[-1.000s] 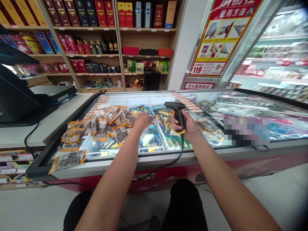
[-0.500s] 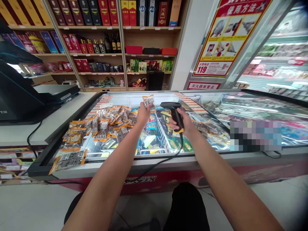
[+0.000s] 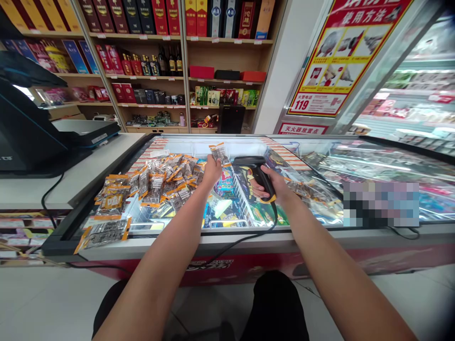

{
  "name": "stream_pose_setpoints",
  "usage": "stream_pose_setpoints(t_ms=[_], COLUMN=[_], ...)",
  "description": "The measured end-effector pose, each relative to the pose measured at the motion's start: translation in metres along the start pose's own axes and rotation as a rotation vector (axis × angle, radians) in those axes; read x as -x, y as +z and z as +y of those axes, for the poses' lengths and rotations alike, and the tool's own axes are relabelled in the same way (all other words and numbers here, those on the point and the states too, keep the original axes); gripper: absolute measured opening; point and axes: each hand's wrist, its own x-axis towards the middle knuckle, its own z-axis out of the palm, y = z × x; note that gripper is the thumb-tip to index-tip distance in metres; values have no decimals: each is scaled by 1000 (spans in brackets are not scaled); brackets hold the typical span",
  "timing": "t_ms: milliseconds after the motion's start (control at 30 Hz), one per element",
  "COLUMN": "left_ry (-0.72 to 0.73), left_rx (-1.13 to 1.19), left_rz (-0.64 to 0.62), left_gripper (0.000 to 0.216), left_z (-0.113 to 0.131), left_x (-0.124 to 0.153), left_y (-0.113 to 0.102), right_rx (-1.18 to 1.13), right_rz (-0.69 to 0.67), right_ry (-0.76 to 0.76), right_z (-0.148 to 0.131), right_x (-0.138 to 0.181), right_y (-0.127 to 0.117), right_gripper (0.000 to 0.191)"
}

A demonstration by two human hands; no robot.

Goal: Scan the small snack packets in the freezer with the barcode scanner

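At nine to ten o'clock in your view, a weighing scale [image 3: 85,127] sits on a counter [image 3: 85,163]. At eight o'clock, one flat orange-edged packet [image 3: 103,234] lies by the near left corner of the chest freezer [image 3: 142,246], and a heap of snack packets [image 3: 170,177] covers its glass at nine. Near the centre, your left hand [image 3: 212,171] pinches the near end of a single snack packet [image 3: 219,154], which points to twelve; the fingertips are partly hidden. Just beside it, the barcode scanner [image 3: 261,177] aims its head towards ten. Your right hand [image 3: 275,187] has its fingers wrapped round the grip, and the cord [image 3: 245,239] trails towards seven. A fire-safety poster [image 3: 327,66] marked 119 hangs at one to two.
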Motion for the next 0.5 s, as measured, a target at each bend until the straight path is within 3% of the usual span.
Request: stream_pose_setpoints(t_ms=[300, 500], left_ry=[47, 47], left_rx=[-61, -173], left_rz=[-17, -72], left_gripper=[15, 31], left_z=[-1, 2], left_x=[-1, 0], left_y=[0, 0], right_rx=[1, -30], right_rz=[9, -27], right_ry=[18, -14], right_z=[2, -7], right_x=[0, 2], right_y=[-1, 3], right_gripper=[47, 48])
